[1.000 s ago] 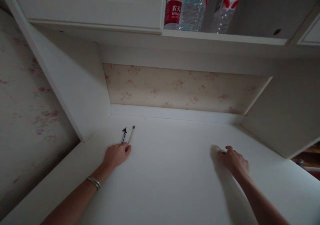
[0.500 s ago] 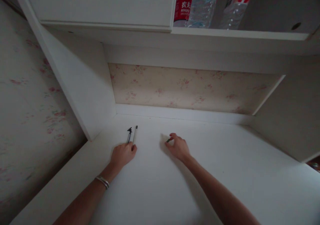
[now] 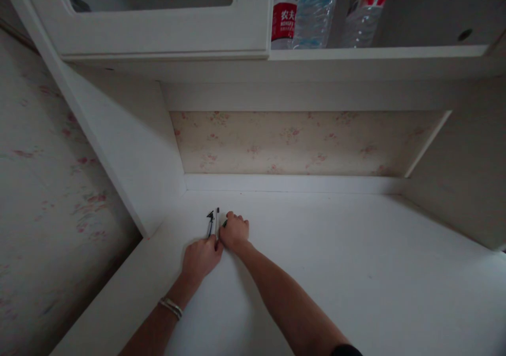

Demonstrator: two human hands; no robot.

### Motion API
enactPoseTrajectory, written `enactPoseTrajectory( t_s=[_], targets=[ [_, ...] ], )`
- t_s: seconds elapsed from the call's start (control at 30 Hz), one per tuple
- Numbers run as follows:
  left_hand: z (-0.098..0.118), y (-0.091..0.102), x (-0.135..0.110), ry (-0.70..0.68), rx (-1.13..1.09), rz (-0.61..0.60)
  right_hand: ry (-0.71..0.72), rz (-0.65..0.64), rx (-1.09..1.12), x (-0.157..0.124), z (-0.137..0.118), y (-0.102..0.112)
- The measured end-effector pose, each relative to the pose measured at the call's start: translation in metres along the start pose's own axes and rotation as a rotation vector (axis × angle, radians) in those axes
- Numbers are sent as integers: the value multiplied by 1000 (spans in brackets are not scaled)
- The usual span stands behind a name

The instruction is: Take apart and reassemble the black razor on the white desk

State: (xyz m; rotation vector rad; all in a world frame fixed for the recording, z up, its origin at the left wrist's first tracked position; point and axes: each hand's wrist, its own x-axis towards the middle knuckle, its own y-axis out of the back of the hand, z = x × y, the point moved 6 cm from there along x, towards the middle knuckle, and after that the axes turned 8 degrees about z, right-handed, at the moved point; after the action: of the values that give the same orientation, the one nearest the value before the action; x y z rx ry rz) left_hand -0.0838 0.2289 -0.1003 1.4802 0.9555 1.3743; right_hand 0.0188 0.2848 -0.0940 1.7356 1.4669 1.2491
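Note:
My left hand (image 3: 201, 256) rests on the white desktop, its fingers closed at the near end of a slim white pen (image 3: 217, 220) with a dark tip. Just left of the pen, a thin dark item (image 3: 211, 223) with a black, angular top also reaches out from under those fingers; its kind is unclear. Right beside the pen is my right hand (image 3: 236, 233), pinching a small green object (image 3: 225, 223) that is mostly hidden by the fingers. The two hands almost meet, thumbs side by side.
The white desktop (image 3: 316, 261) runs back to a low ledge below flowered wallpaper (image 3: 308, 142). A white side panel (image 3: 130, 145) stands on the left. Overhead hangs a cabinet (image 3: 166, 35) with plastic bottles (image 3: 314, 21) on its open shelf.
My right hand has moved left with the small green object, up to the pen and my left hand. My left hand keeps its place by the pen; the view has shifted slightly.

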Motion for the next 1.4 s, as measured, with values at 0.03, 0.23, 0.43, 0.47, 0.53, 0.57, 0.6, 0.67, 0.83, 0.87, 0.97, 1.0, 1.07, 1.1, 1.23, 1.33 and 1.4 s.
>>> enactPoseTrajectory(
  t_s=[0.03,0.23,0.43,0.47,0.53,0.57,0.6,0.67,0.83,0.87,0.97,1.0,1.07,1.1,1.23,1.33,1.4],
  targets=[
    [0,1,0,5,-4,-4,13,-13,2,2,-2,-1],
    [0,3,-2,37,-8,-31,75,-65,48,3,-2,3],
    [-1,2,-1,31,1,-13,160,-41,143,-31,21,34],
    [-1,2,-1,32,6,-9,173,-38,160,-39,29,41],
    [0,3,-1,27,15,5,193,-35,190,-56,47,58],
    [1,4,-1,23,18,14,196,-35,205,-65,57,66],
    [1,5,-1,21,20,21,195,-34,220,-74,69,75],
    [0,7,-2,31,23,23,174,-28,288,-93,92,91],
    [3,19,-5,69,34,71,109,-90,315,-135,135,113],
    [10,23,-7,56,14,86,114,-106,299,-141,137,115],
    [55,37,-19,-72,-126,93,187,-131,282,-155,124,116],
    [76,42,-25,-133,-196,77,223,-137,282,-159,116,114],
    [117,51,-40,-225,-347,43,307,-167,276,-164,97,104],
    [136,53,-47,-258,-420,9,348,-188,267,-167,88,98],
    [176,45,-61,-267,-635,-147,418,-218,220,-174,74,80],
    [175,34,-61,-288,-717,-205,409,-221,224,-176,78,80],
    [169,28,-59,-311,-749,-219,401,-208,228,-176,81,83]
  ],
)
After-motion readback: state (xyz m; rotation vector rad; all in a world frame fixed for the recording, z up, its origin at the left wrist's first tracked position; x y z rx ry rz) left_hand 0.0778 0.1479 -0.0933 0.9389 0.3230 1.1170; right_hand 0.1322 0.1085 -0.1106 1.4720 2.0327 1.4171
